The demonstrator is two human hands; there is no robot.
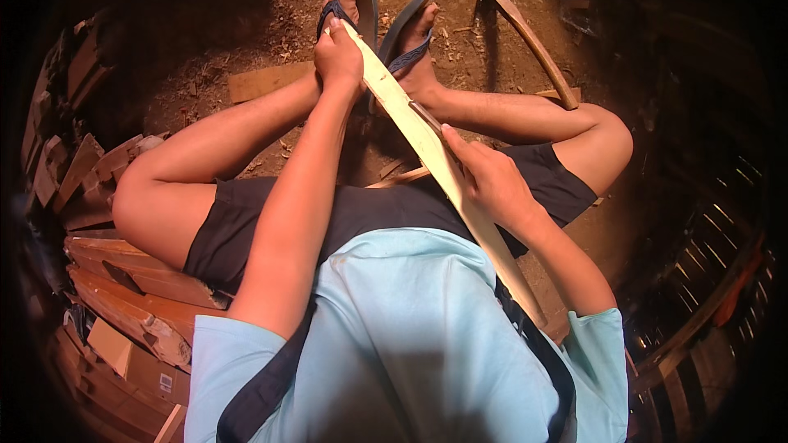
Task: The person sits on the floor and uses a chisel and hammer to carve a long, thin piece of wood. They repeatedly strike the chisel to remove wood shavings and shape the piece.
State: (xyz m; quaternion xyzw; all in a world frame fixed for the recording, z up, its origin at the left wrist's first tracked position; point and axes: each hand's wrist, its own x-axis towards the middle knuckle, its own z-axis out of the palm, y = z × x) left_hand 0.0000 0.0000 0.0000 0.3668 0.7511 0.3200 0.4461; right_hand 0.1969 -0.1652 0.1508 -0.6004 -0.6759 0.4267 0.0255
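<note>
A long, pale wooden board (pixel 427 143) slants across my lap, from my feet down past my right side. My left hand (pixel 339 59) is closed round its far end, thumb on top. In my right hand (pixel 497 180) is a slim metal-bladed hand tool (pixel 426 117), its blade lying along the board's right edge. The fingers wrap its handle, which is hidden, so I cannot tell whether it is a knife or a chisel. My right forearm passes over the board's right side.
A hammer-like tool with a wooden handle (pixel 533 47) leans by my right knee. Wooden pieces (pixel 135 267) are stacked along my left. A flat offcut (pixel 267 82) lies beyond my left shin, and wood chips (pixel 291 4) litter the dirt floor. My sandaled feet (pixel 410 45) are near the board's far end.
</note>
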